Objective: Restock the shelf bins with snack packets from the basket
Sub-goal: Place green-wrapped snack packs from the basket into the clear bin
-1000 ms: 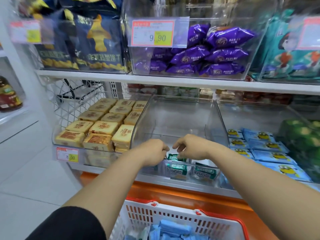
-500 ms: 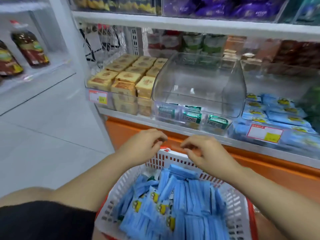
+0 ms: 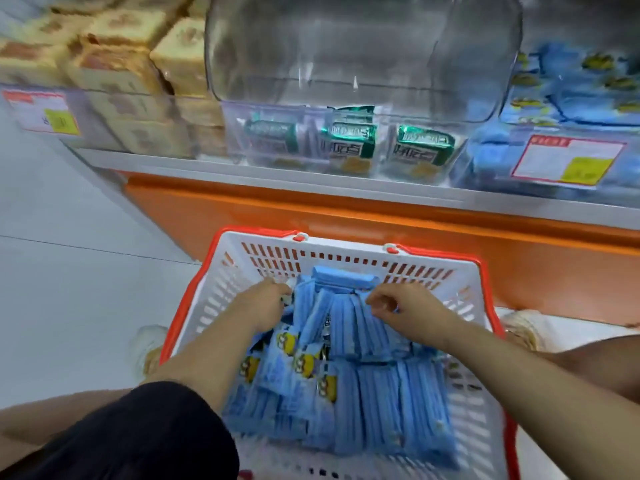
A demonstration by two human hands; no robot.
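Note:
A white basket with a red rim (image 3: 346, 244) stands on the floor below the shelf, packed with blue snack packets (image 3: 349, 382) on edge. Both my hands are inside it at the far end. My left hand (image 3: 263, 304) dips its fingertips between the packets at the left, so its hold is hidden. My right hand (image 3: 407, 311) has its fingers curled onto the top edges of blue packets. Above, a clear shelf bin (image 3: 346, 46) holds a few green packets (image 3: 353, 143) along its front. The bin to its right (image 3: 571, 81) holds matching blue packets.
A bin of tan wrapped cakes (image 3: 121, 64) sits at the left of the shelf. Price tags (image 3: 568, 161) hang on the bin fronts. The orange shelf base (image 3: 311, 209) runs just behind the basket. Pale floor (image 3: 69, 254) lies to the left.
My view has tilted down from the shelf to the basket. Both hands left the middle bin's front, came down and reached into the blue packets.

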